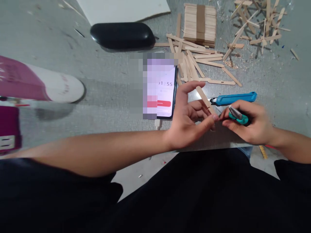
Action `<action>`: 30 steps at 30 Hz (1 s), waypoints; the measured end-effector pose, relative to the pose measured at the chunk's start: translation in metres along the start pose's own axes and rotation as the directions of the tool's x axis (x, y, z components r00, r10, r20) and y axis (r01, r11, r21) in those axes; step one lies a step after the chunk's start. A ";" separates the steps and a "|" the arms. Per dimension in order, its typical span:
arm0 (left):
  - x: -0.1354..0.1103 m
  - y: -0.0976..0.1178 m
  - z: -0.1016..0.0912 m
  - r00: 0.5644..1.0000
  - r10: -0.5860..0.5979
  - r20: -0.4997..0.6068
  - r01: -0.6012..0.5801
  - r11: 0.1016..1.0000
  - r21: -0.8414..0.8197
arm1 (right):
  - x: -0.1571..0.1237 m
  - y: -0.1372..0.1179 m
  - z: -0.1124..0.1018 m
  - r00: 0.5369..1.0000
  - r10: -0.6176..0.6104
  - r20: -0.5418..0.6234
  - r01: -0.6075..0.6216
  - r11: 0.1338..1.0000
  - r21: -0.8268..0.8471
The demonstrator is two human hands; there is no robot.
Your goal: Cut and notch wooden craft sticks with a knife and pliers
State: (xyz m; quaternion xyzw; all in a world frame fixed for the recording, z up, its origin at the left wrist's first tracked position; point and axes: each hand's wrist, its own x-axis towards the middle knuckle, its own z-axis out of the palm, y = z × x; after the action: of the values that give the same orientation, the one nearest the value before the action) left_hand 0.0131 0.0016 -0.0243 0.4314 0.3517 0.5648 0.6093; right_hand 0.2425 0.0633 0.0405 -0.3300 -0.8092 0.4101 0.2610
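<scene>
The wooden stick (204,98) under work is in my left hand (186,124), held off the table (109,71) on a slant: thumb tip pressed at its lower end, index fingertip at or close to its upper end, the other fingers curled behind. My right hand (256,124) is closed around a teal cutter (239,118), its fingertips just beside the stick's lower end; whether the blade touches wood cannot be determined, as the fingers hide that spot. A small nick shows on one edge of the held stick, so I judge this piece part cut; its lower end is covered and cannot be passed as finished. A blue cutter (236,98) lies on the table just beyond the stick, not in hand. Work completed, as I assess it: a scattered heap at the far right, where several crossed sticks (264,39) appear joined in pairs, with wood shavings (230,64) near them. Work outstanding: the loose sticks (210,63) beyond my hands, at least one of which looks notched, the rest not verifiable at this distance, and a thick bundle (189,24) in its brown band (200,24), evidently untouched. On that evidence I rate the job as well short of complete, more stock remaining than pieces made up.
</scene>
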 end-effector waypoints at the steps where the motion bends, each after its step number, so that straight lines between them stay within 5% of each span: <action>1: -0.001 0.000 0.000 1.000 -0.003 0.010 0.003 1.000 -0.004 | 0.000 -0.002 0.004 1.000 0.021 0.003 -0.021 0.999 0.034; 6: 0.000 -0.001 0.000 0.999 -0.017 0.050 0.018 1.000 -0.022 | 0.001 -0.001 0.013 0.995 0.080 -0.058 -0.073 0.991 0.114; 11: 0.004 0.003 0.000 0.999 -0.020 -0.028 0.021 1.000 0.022 | 0.006 0.003 -0.004 0.994 0.112 0.000 -0.112 0.992 0.065; 15: 0.006 0.007 0.000 0.991 -0.077 -0.112 0.090 0.989 0.114 | 0.010 0.005 -0.021 0.997 0.073 0.009 -0.073 0.997 -0.017; 22: 0.006 0.013 0.001 0.993 -0.089 -0.082 0.102 0.981 0.167 | 0.018 0.014 -0.041 0.998 -0.055 -0.022 0.053 0.995 -0.080; 26: 0.006 0.013 0.002 0.995 0.004 -0.097 0.010 0.991 0.134 | 0.024 0.028 -0.060 0.989 -0.107 -0.102 0.072 0.950 -0.304; 30: 0.006 0.014 0.002 0.997 0.024 -0.071 -0.014 0.992 0.129 | 0.023 0.037 -0.069 0.990 -0.132 0.056 0.142 0.850 -0.508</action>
State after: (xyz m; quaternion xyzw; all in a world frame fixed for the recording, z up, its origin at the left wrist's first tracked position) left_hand 0.0099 0.0072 -0.0105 0.4524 0.4050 0.5619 0.5618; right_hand 0.2865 0.1308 0.0497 -0.3249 -0.9127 0.1647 0.1850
